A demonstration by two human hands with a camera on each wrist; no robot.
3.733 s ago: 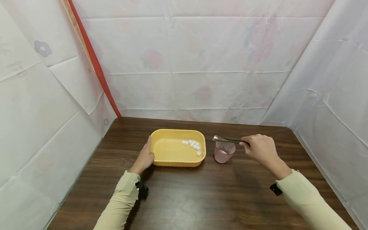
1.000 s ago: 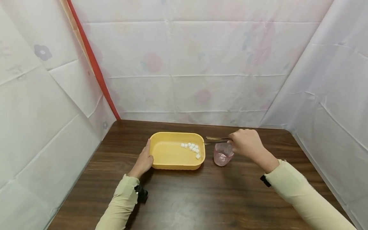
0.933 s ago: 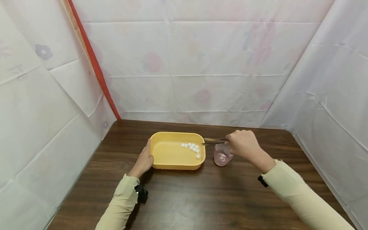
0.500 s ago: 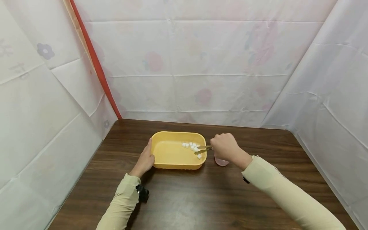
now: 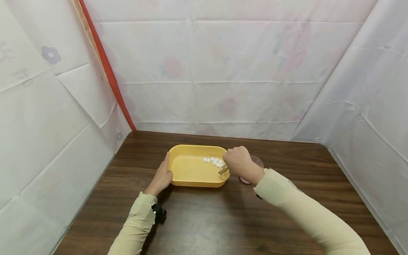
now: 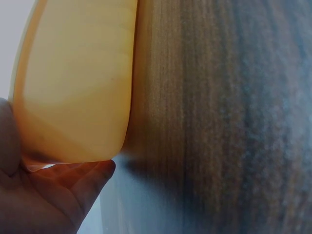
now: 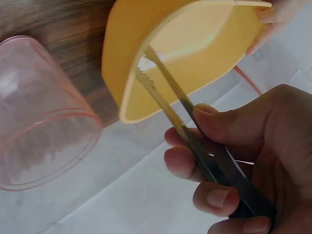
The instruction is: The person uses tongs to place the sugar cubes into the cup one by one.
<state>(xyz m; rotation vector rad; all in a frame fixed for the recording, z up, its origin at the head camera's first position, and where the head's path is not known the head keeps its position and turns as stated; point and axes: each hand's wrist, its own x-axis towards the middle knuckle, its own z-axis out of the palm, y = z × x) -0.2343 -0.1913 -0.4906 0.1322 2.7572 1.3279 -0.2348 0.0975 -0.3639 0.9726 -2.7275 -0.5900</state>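
My left hand [image 5: 162, 177] rests against the left end of a yellow tray [image 5: 197, 184], its fingers straight along the outer wall. In my right hand [image 5: 240, 163] I grip a pair of tongs [image 5: 224, 169] with dark handles and serrated, gold-toned tips. The tips reach over the tray's right rim and stand apart in the right wrist view, a bit of white [image 7: 145, 63] showing beside them. Several small white cubes [image 5: 214, 163] lie in the tray's right half; my right hand overlaps that end. A translucent pink cup [image 7: 44, 107] stands right of the tray, partly hidden by my right hand.
Everything stands on a dark wood-grain table [image 5: 204, 219]. White patterned sheets [image 5: 223, 71] hang behind and on both sides, with a red strip [image 5: 108, 67] at the left corner. A black wrist camera [image 5: 159, 213] sits on my left wrist.
The tongs, earlier over the cup with something white at their tips, have moved left and down into the tray's right end, tips spread. My left hand and the tray have stayed put.
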